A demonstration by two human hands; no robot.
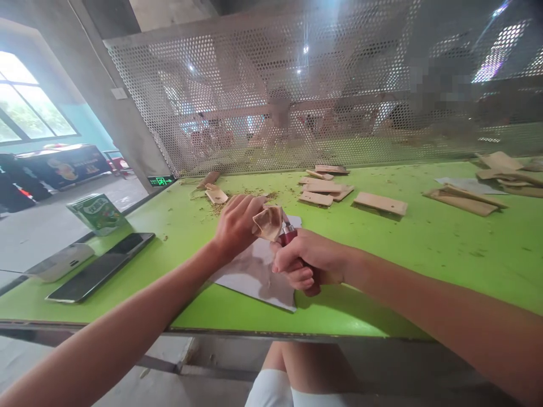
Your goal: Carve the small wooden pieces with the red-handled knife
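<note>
Currently, left hand clamped on a hollowed wood piece, held above a sheet of paper on the green table. Right hand: fingers wrapped round a red-handled tool, metal end just beside the wood; contact cannot be told. Flat wooden slats lie beyond, shavings scattered past the left hand.
</note>
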